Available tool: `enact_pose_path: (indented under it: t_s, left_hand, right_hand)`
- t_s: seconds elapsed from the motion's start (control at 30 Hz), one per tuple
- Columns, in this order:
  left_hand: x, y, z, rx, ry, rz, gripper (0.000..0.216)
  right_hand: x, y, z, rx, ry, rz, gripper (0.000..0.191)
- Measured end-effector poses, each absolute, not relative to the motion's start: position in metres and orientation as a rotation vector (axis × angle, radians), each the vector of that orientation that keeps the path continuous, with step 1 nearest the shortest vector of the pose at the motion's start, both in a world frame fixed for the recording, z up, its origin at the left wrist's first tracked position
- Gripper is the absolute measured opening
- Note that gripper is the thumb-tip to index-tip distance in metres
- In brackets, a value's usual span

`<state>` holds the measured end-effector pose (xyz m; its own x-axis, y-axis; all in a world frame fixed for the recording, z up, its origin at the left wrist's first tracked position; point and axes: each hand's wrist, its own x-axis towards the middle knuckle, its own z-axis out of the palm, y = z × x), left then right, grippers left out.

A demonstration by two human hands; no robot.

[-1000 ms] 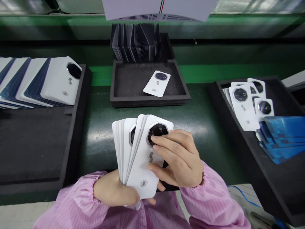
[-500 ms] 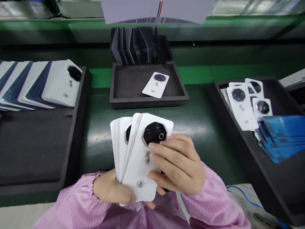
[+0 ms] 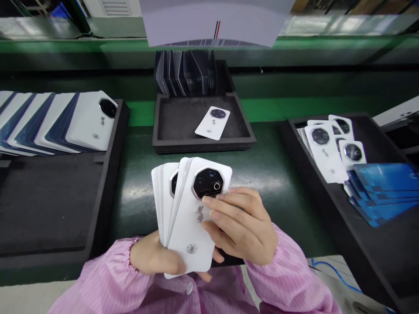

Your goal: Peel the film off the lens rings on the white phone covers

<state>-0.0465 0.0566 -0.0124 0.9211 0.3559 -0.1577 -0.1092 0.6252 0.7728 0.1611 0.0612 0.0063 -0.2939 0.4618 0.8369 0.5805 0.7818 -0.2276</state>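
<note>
A fanned bunch of white phone back panels [image 3: 188,235] is held upright above the bench's near side. Each visible face has a dark octagonal camera area; the front one also has dark lettering and a round mark. My left hand [image 3: 160,259] is closed round the bunch's lower end, thumb across the front, fingertips showing past the right edge. My right hand [image 3: 242,222] is closed at the front panel's right edge, its fingertips just below the camera area and its thumb bent against the face. What lies behind the panels is hidden.
A black tray [image 3: 203,147] ahead holds a single white panel [image 3: 213,124] and a row of dark sheets [image 3: 186,74]. Left, another tray [image 3: 106,174] carries stacked white panels [image 3: 90,120]. On the right, a tray [image 3: 314,207] contains loose panels [image 3: 325,152] and blue films [image 3: 386,183].
The view has tilted up slightly, so the trays appear lower. My right hand has shifted a little left along the front panel, thumb now higher; both hands keep their hold.
</note>
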Motion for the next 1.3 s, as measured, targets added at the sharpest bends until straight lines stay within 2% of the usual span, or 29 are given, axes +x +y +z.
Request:
enact_pose_path:
  t_s: [0.1, 0.23, 0.33, 0.5, 0.87, 1.07, 1.3]
  left_hand:
    - [-0.045, 0.060, -0.008, 0.848, 0.345, 0.226, 0.042]
    - [-0.043, 0.061, 0.001, 0.822, 0.395, 0.244, 0.042]
    - [-0.041, 0.060, 0.006, 0.767, 0.421, 0.258, 0.046]
    - [-0.039, 0.058, 0.008, 0.715, 0.480, 0.336, 0.033]
    - [-0.036, 0.054, 0.013, 0.617, 0.555, 0.402, 0.028]
    - [-0.038, 0.052, 0.010, 0.601, 0.553, 0.423, 0.044]
    - [-0.038, 0.049, 0.011, 0.526, 0.577, 0.494, 0.034]
  right_hand:
    - [0.164, 0.061, 0.007, -0.753, -1.971, -0.119, 0.006]
    - [0.164, 0.061, 0.010, -0.702, -1.992, -0.104, 0.016]
    - [0.162, 0.059, 0.006, -0.668, -1.943, -0.131, 0.011]
    - [0.158, 0.054, 0.003, -0.637, -1.941, -0.091, 0.015]
    - [0.158, 0.050, 0.004, -0.604, -2.016, -0.027, 0.013]
    - [0.156, 0.049, 0.009, -0.588, -2.121, -0.015, 0.017]
    - [0.148, 0.049, 0.015, -0.529, -2.116, 0.035, 0.022]
